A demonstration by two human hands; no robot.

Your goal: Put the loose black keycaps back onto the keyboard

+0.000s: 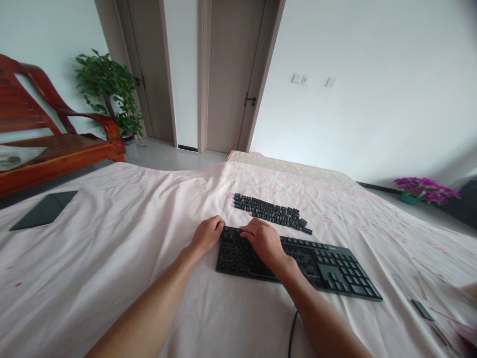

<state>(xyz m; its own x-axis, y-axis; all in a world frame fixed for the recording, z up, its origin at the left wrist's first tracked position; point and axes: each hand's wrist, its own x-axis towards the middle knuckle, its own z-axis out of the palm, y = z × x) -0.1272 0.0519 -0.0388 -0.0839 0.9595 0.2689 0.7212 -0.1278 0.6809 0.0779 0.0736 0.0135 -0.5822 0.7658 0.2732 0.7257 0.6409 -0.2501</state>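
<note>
Keyboard [309, 258], quantity 1: flat on pale pink cloth [179, 199], near the centre of the view; many positions at left and centre bare of caps, number block at right capped. Step in hand, by judgement: work on individual keys at the upper left; fitting or removing, not determinable. Left hand [206, 233]: curled at the upper left corner, apparently touching; exact grip hidden. Right hand [263, 241]: fingers bent as in a pinch over the top row; presence of a cap between fingertips, impossible to confirm. Next move, by judgement: steady the corner, align fingertips square to 1 key, avoid tilting. Count: 2 hands; 1 group of loose keycaps [274, 212] in staggered rows just beyond, individual total too small to read; 1 cable [292, 330]; 1 dark flat panel [44, 211] at far left; 2 doors [234, 74]; 3 wall plates [297, 78].
</note>
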